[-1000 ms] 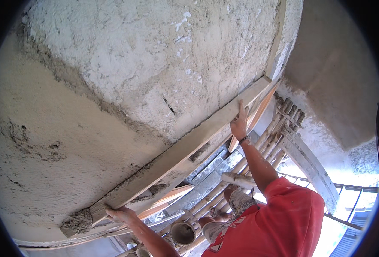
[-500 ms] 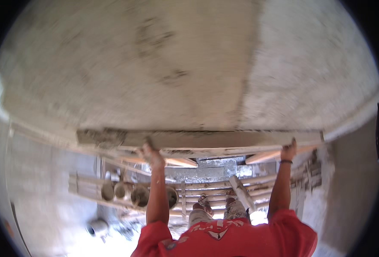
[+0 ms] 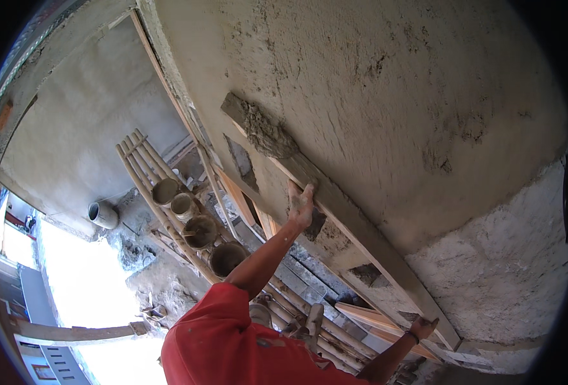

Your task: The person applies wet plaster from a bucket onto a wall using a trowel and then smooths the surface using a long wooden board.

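A long grey straightedge board (image 3: 361,228) lies pressed against the rough plastered wall (image 3: 387,96), running diagonally from upper left to lower right. A lump of wet mortar (image 3: 266,133) clings to its upper end. My left hand (image 3: 300,205), smeared with mortar, grips the board near its middle. My right hand (image 3: 423,326), with a dark band at the wrist, holds the board near its lower end. My red shirt (image 3: 232,340) fills the bottom of the view.
Below stand bamboo scaffold poles (image 3: 144,168) with several round mortar-caked pans (image 3: 200,231) set along them. A grey pipe end (image 3: 103,215) lies on the ground by a bright opening at lower left. Wooden planks (image 3: 374,319) lean under the board.
The view has swung round, so the board now runs diagonally instead of level. Both hands have kept hold of the board on the wall.
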Motion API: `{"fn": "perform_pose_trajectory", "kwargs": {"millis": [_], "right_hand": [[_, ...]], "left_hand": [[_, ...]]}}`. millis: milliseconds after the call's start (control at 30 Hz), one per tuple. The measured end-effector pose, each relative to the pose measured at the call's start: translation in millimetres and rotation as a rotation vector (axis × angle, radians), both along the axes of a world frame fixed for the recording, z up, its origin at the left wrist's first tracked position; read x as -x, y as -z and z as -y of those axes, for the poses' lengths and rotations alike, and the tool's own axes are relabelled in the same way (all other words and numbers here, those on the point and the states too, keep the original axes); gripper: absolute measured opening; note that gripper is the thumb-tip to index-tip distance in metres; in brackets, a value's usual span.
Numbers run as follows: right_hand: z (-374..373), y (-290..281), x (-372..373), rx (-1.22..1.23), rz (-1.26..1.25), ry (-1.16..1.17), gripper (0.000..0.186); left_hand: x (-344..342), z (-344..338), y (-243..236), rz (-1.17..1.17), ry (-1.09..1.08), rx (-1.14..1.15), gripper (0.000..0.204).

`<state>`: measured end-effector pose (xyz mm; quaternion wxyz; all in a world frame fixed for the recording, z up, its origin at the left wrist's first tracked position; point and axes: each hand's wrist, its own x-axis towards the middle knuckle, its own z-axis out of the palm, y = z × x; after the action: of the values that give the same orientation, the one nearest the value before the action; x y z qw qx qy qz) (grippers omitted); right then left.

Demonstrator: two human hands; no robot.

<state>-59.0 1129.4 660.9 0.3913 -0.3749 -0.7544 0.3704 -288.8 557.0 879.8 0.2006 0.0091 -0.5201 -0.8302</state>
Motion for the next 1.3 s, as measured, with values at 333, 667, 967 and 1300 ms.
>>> {"fn": "perform_pose_trajectory", "kwargs": {"millis": [333, 667, 967, 1300], "right_hand": [[-17, -31, -2, 0.049, 0.039, 0.026, 0.072], [-52, -91, 1, 0.553, -0.422, -0.068, 0.061], [-62, -142, -33, -0.332, 0.269, 0.148, 0.070], [-46, -172, -126, 0.810, -0.855, -0.010, 0.053]], "left_hand": [[0, -4, -20, -0.044, -0.029, 0.091, 0.052], [19, -29, -62, -0.034, 0.085, -0.022, 0.052], [-18, -55, -114, -0.286, 0.035, -0.030, 0.064], [-130, -4, -22, 0.183, 0.093, -0.336, 0.056]]}}
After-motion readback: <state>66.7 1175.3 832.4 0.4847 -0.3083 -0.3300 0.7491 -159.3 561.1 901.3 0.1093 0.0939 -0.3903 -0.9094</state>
